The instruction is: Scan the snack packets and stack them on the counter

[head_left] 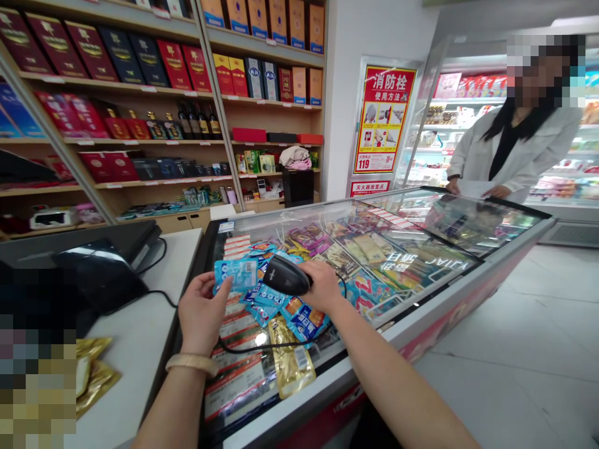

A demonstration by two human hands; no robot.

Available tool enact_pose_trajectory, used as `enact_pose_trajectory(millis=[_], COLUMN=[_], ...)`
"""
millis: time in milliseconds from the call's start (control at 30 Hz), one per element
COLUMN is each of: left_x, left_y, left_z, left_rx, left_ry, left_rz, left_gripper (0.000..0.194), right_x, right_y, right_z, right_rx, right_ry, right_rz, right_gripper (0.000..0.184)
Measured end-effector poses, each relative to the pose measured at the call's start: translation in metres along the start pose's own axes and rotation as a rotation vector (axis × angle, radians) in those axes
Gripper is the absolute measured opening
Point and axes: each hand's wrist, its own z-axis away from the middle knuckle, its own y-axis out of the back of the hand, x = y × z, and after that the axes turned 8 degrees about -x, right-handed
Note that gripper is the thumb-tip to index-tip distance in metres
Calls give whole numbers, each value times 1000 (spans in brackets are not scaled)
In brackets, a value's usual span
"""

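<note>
Between the thumb and fingers of my left hand (204, 312) is a small blue snack packet (241, 272), its barcode facing up. My right hand (322, 285) grips a black handheld barcode scanner (284, 275), its head pointing left toward that packet. The scanner's black cable (266, 347) loops across below both hands. Under them, several blue snack packets (266, 305) lie in a pile on the glass top of a chest freezer (407, 321). A gold packet (291, 362) lies nearer to me, partly crossed by the cable.
To the left, a white counter (182, 249) carries a dark screen device (103, 271) and gold packets (100, 374). Shelves of boxed bottles (135, 59) line the back wall. A person in a white jacket (524, 137) stands at the freezer's far end, hands on a paper.
</note>
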Motion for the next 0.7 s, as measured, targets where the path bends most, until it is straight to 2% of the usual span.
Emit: enact_pose_trajectory(millis=[200,700], left_x=[-3,-7], left_y=[2,3], left_z=[-1,-1], left_rx=[4,-31], left_ry=[-41,-66], left_rz=[-27,-30], left_gripper=[41,40], right_x=[-2,-2], right_y=[-1,-3], right_z=[-1,-2], right_rx=[-74,-114], right_ry=[-38,-68], right_rz=[39,72], right_gripper=[27,28])
